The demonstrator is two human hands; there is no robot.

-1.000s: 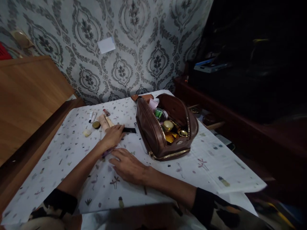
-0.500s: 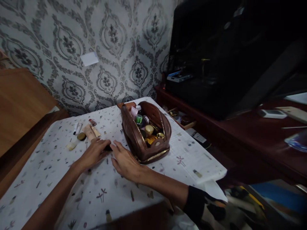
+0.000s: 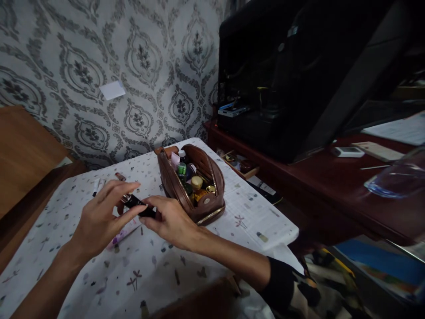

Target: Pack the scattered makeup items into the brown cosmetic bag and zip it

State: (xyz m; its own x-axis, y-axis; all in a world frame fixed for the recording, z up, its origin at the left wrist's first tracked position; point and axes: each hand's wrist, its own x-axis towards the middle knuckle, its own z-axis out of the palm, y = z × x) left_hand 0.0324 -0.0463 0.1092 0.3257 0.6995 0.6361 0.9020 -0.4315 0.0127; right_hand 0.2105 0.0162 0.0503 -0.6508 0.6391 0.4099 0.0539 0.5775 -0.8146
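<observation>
A small black cosmetic tube with a silver band (image 3: 132, 200) is held level above the table between both of my hands. My left hand (image 3: 101, 217) pinches its banded left end between thumb and fingers. The fingers of my right hand (image 3: 174, 221) close round its right end. Below them a pale tube with purple marks (image 3: 124, 232) lies on the cloth, partly covered by my left hand. Right behind my right hand stands a brown leather cosmetic bag (image 3: 217, 186), unzipped, with several jars and bottles inside, among them a cream-lidded jar (image 3: 197, 182).
A patterned white tablecloth (image 3: 159, 274) covers the table. Beyond my left hand lie a small white tube (image 3: 97, 186) and a reddish item (image 3: 120, 176). To the right are a dark red desk (image 3: 299, 186), an open drawer (image 3: 249, 174) and a large black screen-like object (image 3: 265, 79).
Both hands have lifted from the tabletop and now hold the black tube between them. The purple-marked tube has come into sight. The view has shifted slightly to the right.
</observation>
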